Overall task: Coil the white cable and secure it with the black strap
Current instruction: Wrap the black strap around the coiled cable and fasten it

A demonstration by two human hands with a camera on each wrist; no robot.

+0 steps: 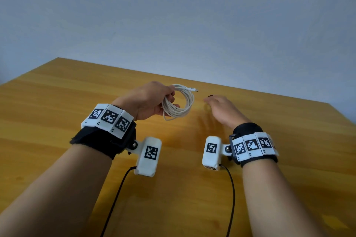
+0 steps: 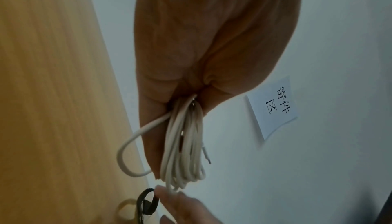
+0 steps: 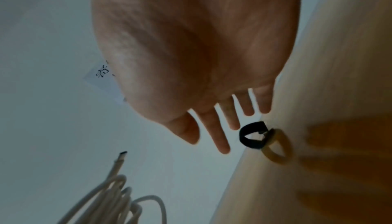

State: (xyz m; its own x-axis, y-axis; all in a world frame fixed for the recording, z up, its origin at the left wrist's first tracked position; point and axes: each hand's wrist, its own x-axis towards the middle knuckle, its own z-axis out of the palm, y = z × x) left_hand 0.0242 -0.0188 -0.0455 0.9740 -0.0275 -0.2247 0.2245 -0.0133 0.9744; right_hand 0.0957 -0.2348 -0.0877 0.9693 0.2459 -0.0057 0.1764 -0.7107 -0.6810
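My left hand point(image 1: 148, 100) grips the coil point(image 1: 178, 102) mid-frame; my right hand point(image 1: 221, 110), fingers spread, should pinch the strap point(image 3: 252, 137) cleanly at the table point(image 1: 57, 111) edge.

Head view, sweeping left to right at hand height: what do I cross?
Left hand gripping the coil → white cable coil → its connector tip → black strap on the table → right hand, fingers spread, holding nothing.

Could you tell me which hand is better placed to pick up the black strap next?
The right hand: it is open and empty, its fingers spread close to the black strap on the table. The left hand is occupied gripping the coiled white cable.
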